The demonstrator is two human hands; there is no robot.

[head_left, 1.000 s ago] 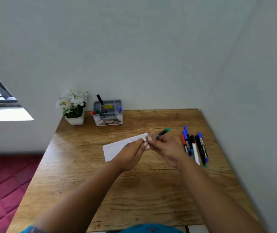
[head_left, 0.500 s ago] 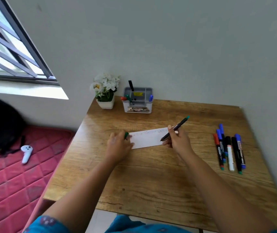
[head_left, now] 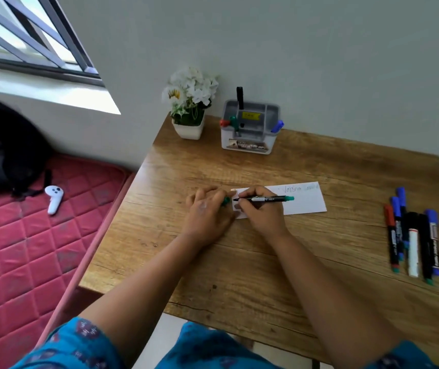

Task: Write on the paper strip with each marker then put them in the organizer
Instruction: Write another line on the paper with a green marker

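Bare wood lies between your paper strip [head_left: 292, 199] and the organizer [head_left: 249, 129]; nothing stands there. Flower pot [head_left: 188, 129] sits just left of the organizer. Loose markers [head_left: 412, 235] crowd your right edge of the table [head_left: 239, 275].

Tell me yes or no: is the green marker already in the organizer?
No, the right hand grips the green marker with its tip on the paper strip, well short of the organizer.
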